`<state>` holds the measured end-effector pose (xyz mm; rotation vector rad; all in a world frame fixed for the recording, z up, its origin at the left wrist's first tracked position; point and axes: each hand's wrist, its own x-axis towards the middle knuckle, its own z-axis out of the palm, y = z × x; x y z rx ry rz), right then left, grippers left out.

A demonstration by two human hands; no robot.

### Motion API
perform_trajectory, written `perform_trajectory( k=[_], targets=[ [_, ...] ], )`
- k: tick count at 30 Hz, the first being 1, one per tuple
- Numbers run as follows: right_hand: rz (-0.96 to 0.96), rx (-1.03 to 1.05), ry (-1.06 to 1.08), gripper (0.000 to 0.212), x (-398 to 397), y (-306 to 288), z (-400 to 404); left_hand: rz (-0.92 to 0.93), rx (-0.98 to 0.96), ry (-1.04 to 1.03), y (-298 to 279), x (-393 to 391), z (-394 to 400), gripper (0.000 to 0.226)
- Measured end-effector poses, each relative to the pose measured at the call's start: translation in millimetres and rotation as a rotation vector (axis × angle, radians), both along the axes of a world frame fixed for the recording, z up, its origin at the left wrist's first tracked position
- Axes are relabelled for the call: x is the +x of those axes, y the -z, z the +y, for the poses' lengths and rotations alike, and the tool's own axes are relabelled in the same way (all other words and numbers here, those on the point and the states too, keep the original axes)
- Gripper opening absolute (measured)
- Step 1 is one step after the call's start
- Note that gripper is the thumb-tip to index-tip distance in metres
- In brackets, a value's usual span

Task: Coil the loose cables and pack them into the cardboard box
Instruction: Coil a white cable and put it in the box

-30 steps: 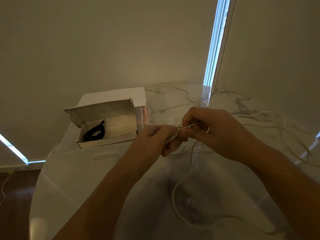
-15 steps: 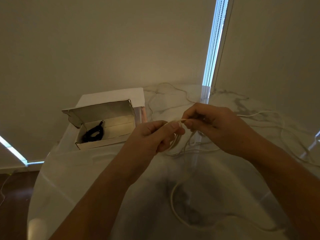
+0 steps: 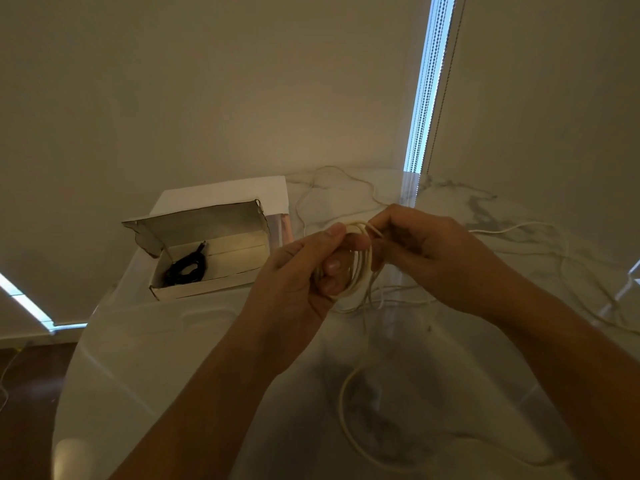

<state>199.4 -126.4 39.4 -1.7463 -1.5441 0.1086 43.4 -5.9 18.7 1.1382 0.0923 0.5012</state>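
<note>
White cable (image 3: 362, 268): several loops gathered above the marble table (image 3: 180, 358), pinched by the left hand (image 3: 304, 271); right hand (image 3: 426, 254) grips a strand at the top of the loops (the tail trails down onto the table). Cardboard box (image 3: 207, 268): open, rear left, containing a coiled black cable (image 3: 187, 266).

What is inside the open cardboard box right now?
One coiled black cable lies at the left end of the cardboard box; the rest of the visible floor is bare. The near wall hides the front strip of the floor.
</note>
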Motion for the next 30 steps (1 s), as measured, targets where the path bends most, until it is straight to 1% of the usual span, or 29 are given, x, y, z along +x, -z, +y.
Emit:
perform_trajectory(
  k=[3,7,9,14,20,24,30],
  targets=[
    [0.044,0.014,0.006,0.008,0.2,1.3,1.2,0.007,-0.032,-0.008,0.6,1.9,-2.3,0.04],
    [0.229,0.04,0.004,0.012,-3.0,1.8,6.7,-0.018,-0.14,0.002,0.2,3.0,-0.4,0.042],
    [0.268,0.028,0.003,0.015,-5.6,2.6,8.2,-0.026,-0.178,-0.006,0.1,3.6,1.0,0.043],
    [0.199,0.011,0.027,0.017,-6.9,4.4,9.6,-0.057,-0.21,-0.053,-0.2,4.9,2.4,0.041],
    [0.193,0.012,0.056,0.012,-5.4,6.7,9.7,-0.11,-0.239,-0.103,-3.7,4.5,1.9,0.043],
    [0.213,0.015,0.073,0.012,-7.3,5.4,10.5,-0.131,-0.21,-0.152,-7.7,5.1,-0.4,0.051],
    [0.141,0.04,0.108,0.01,-4.1,1.2,12.7,-0.166,-0.194,-0.197,-22.1,9.4,1.5,0.053]
  ],
)
